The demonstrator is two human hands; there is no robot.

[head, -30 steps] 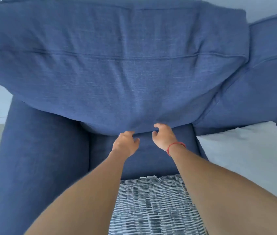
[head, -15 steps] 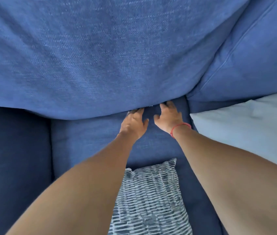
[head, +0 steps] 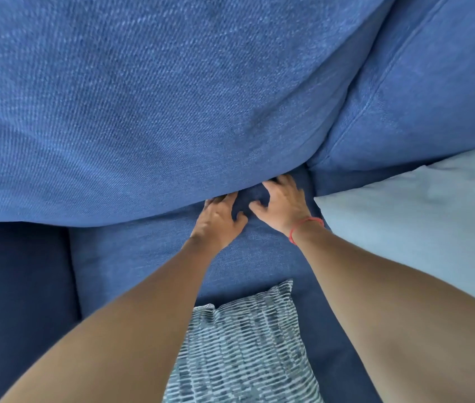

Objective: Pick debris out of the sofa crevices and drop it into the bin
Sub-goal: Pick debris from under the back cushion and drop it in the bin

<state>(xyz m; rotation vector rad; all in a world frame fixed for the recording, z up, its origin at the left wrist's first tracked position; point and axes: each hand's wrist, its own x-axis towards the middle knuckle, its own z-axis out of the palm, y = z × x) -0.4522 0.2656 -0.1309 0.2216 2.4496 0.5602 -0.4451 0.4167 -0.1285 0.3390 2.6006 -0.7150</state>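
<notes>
A big blue back cushion (head: 158,112) fills the upper view, bulging over the blue seat cushion (head: 143,257). My left hand (head: 219,222) lies on the seat with its fingertips tucked under the back cushion's lower edge. My right hand (head: 284,206), with a red string at the wrist, rests beside it, fingers spread and bent against the seat at the same crevice. No debris shows in either hand, and the crevice itself is hidden by the cushion. No bin is in view.
A second blue back cushion (head: 422,91) stands at the right. A pale cushion (head: 422,228) lies on the seat at the right. A grey-and-white patterned pillow (head: 245,353) sits between my forearms. The dark blue armrest (head: 15,286) is at the left.
The view has closed in on the sofa back. Both hands have pushed forward from the cushion's edge into the gap under it, and their fingers have spread out.
</notes>
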